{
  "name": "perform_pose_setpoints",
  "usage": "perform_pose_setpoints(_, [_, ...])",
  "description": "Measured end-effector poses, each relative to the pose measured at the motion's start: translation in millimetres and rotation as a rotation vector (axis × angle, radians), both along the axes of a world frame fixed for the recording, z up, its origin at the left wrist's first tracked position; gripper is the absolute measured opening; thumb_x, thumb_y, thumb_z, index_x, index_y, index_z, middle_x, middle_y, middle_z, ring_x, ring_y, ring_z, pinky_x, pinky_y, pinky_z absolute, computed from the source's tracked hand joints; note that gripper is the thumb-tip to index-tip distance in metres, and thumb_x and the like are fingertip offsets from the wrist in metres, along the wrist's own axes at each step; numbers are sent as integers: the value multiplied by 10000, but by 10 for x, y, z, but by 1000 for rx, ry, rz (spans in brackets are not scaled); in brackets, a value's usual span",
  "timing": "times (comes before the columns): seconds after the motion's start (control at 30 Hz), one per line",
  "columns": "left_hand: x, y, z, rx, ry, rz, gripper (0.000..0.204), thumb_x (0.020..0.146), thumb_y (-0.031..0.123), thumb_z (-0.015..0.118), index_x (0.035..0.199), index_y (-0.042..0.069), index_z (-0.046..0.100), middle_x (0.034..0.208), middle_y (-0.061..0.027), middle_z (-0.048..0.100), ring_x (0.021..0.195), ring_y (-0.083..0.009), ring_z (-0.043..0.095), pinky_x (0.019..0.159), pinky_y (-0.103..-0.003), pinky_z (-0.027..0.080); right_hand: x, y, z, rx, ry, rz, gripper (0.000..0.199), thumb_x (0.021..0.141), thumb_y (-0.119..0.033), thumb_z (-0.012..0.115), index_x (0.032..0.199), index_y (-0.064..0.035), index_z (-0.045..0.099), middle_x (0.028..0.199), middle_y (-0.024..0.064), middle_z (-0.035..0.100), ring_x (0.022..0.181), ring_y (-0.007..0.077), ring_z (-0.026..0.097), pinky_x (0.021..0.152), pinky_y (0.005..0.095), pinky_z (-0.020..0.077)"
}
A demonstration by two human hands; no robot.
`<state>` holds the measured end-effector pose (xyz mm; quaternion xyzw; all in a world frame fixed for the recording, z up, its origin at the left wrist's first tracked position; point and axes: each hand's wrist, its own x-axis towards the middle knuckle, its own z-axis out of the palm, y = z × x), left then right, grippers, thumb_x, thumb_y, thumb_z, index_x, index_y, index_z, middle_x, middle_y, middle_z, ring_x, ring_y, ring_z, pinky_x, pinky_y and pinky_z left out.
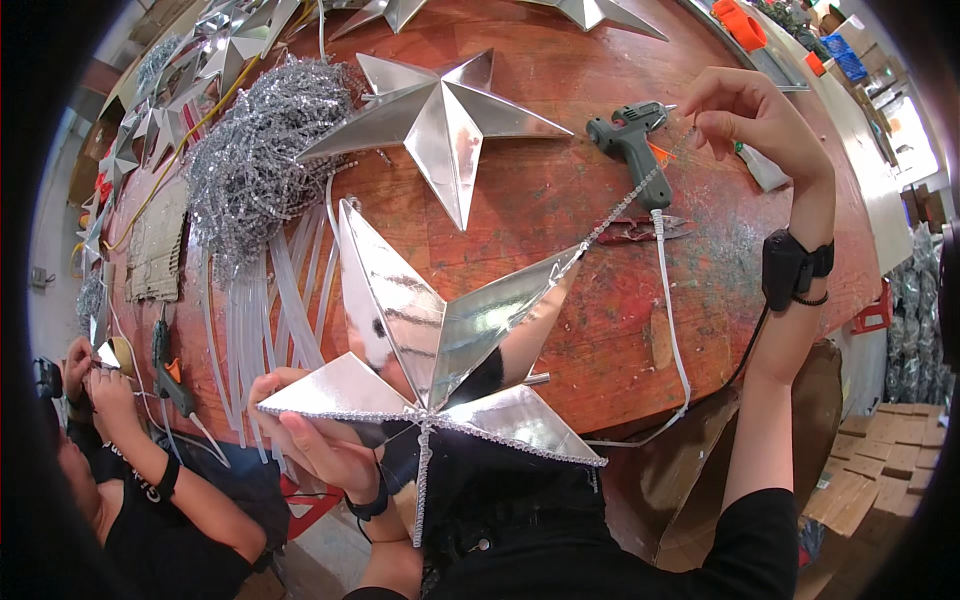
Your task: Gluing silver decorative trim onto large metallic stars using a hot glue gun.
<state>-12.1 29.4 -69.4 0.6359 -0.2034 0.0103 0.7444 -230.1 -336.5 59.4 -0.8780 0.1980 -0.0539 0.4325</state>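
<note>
My left hand [322, 448] is closed round the lower left point of a shiny silver star [480, 335], held over the table's near edge. Thin silver tinsel trim lines the ridges of its lower points. From the star's upper right point a tinsel strand [625, 205] runs up to my right hand [745, 112], raised at the right, with thumb and forefinger pinching it. Just left of that hand lies a grey-green glue gun [632, 150] with an orange trigger, and the strand passes across it. A second silver star [445, 125] rests on the table beyond the held one.
A heap of silver tinsel [265, 145] and a bundle of clear glue sticks [262, 315] lie at the left. A white cord [672, 320] loops from the glue gun. At far left, a co-worker's hands [105, 388] work near another glue gun [170, 368]. More stars [595, 14] lie along the far side.
</note>
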Motion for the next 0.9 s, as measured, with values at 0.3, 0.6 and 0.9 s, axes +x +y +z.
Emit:
perform_pose_setpoints(0.3, [11,14,-21,25,-1,42,459,888,368,397,1093,-43,390,829,-146,456,752,-179,444,694,-281,346,98,284,109,162,-371,1,245,940,-169,465,1120,-29,553,665,-11,548,556,23,513,483,175,384])
perform_pose_setpoints(0.6, [21,11,-3,-4,-19,29,432,890,337,428,1105,-35,385,781,-117,418,711,-165,419,647,-278,332,586,1145,73,405,-583,170,384,915,-193,457,1174,90,429,580,30,501,393,69,426,368,179,353])
perform_pose_setpoints(0.9, [-15,-5,-7,-57,-2,9,432,892,327,432,1124,-33,376,790,-102,408,705,-160,408,644,-274,320,756,1493,23,598,-515,165,379,864,-172,510,1114,112,476,631,58,567,493,63,532,418,165,384])
